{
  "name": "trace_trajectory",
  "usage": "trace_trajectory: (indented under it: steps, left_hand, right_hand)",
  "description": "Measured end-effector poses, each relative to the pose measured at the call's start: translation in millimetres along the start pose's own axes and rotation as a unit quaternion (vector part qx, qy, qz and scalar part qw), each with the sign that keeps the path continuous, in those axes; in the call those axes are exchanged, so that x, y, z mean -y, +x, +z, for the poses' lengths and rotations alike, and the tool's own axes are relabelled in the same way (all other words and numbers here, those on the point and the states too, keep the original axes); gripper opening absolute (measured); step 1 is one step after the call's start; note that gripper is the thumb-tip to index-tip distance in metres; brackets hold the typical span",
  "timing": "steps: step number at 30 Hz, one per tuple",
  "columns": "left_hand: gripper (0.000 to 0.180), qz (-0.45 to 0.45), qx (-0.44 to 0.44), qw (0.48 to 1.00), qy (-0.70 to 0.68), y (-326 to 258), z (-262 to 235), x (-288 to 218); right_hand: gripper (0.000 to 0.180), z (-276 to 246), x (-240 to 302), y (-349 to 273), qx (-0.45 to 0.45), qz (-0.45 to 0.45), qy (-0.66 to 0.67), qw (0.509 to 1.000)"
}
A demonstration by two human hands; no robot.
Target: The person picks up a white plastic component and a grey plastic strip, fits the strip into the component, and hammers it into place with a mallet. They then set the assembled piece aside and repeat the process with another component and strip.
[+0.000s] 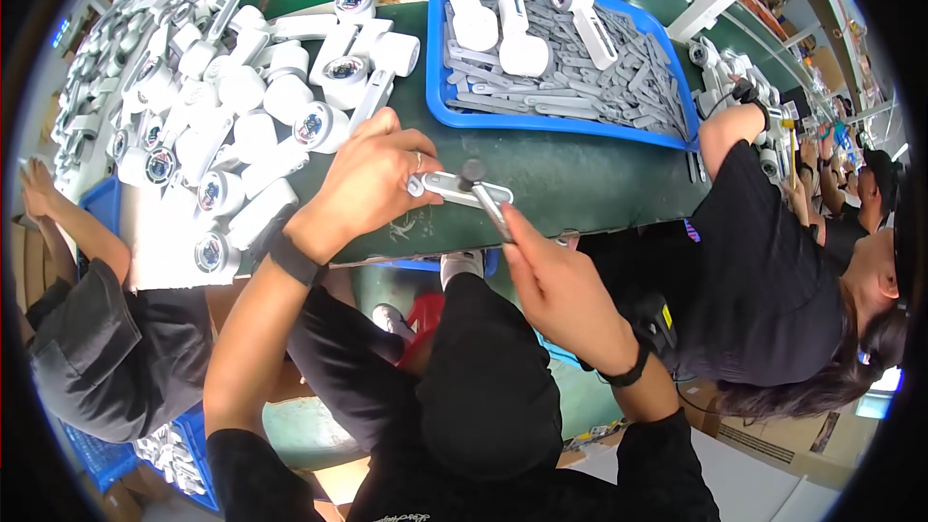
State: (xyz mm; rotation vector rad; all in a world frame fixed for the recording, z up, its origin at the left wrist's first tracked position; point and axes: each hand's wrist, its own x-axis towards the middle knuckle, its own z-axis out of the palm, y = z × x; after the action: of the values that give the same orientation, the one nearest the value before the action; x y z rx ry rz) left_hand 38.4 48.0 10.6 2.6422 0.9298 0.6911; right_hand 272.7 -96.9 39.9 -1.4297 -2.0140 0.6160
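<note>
White and grey, a slim handle piece [447,184] sits crosswise over the green surface [599,188], near its closest edge, with its left end pinched in the fingers of the left hand [372,174]. The right hand [570,304] is closed around a small hammer-like tool [492,213], whose dark round head overlaps the middle of the piece; whether the two touch, I cannot tell. Each wrist wears a dark band [295,261].

Beyond the hands, a blue tray [541,123] holds a dense heap of flat grey strips [633,87], with three white devices [523,54] lying on top. To the left spreads a large pile of similar devices [242,87], several showing dark parts inside a round end. At the right is a co-worker in a dark shirt [754,261]; at the far left, another person's hands [39,190] are close together.
</note>
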Motion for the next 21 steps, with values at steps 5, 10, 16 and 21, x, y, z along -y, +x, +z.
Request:
trace_trajectory:
  steps: [5, 10, 16, 21]
  left_hand:
    - [0.036, 0.025, -0.015, 0.999, 0.02, 3, -1, -5]
    - [0.039, 0.019, -0.001, 1.0, 0.024, 2, -4, -3]
    - [0.034, 0.012, 0.015, 1.0, 0.016, 1, -3, -5]
    - [0.031, -0.022, 0.038, 0.999, 0.019, 2, -2, -6]
  right_hand:
    - [0.046, -31, 7, -20, -0.049, 0.094, 0.012, 0.994]
    - [0.047, -14, -20, -25, -0.073, 0.139, 0.088, 0.984]
    - [0.046, -8, -4, -10, -0.028, 0.125, 0.09, 0.988]
    - [0.047, -15, 15, -4, 0.014, 0.047, 0.074, 0.996]
